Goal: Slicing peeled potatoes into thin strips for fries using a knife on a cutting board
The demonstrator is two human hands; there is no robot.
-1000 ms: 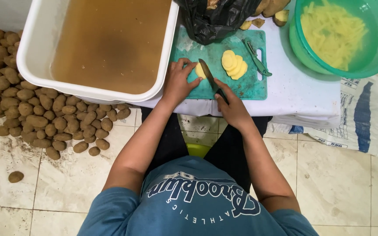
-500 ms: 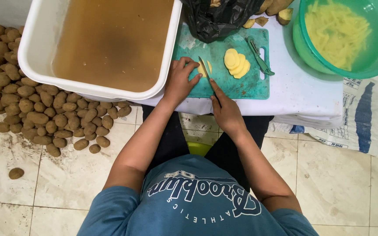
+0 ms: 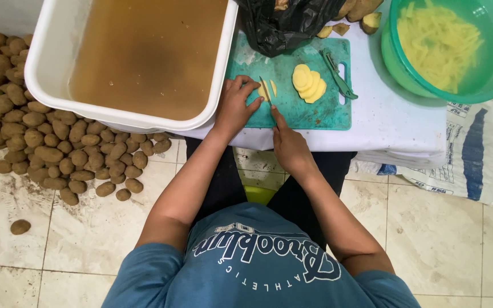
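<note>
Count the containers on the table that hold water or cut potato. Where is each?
2. A white tub of brownish water stands left of the cutting board; a green bowl of potato strips stands at its right.

a: kitchen floor scene — what are the surfaces made of?

b: the cutting board (image 3: 309,108) looks like matt green plastic, scuffed pale in patches. the knife (image 3: 265,91) shows a thin metal blade. the white tub (image 3: 49,68) is smooth, glossy plastic holding cloudy brown water.

a: and the rest?

b: the green bowl (image 3: 489,74) is shiny translucent plastic. the black bag (image 3: 283,25) is thin, crinkled, glossy plastic film. the potato slices (image 3: 308,84) look moist and smooth; the whole potatoes (image 3: 41,142) are rough, dull and earthy. the floor tiles (image 3: 429,239) appear glazed but dirt-smeared. the sack (image 3: 475,154) seems woven plastic. the t-shirt (image 3: 258,268) is soft matt cloth.
</note>
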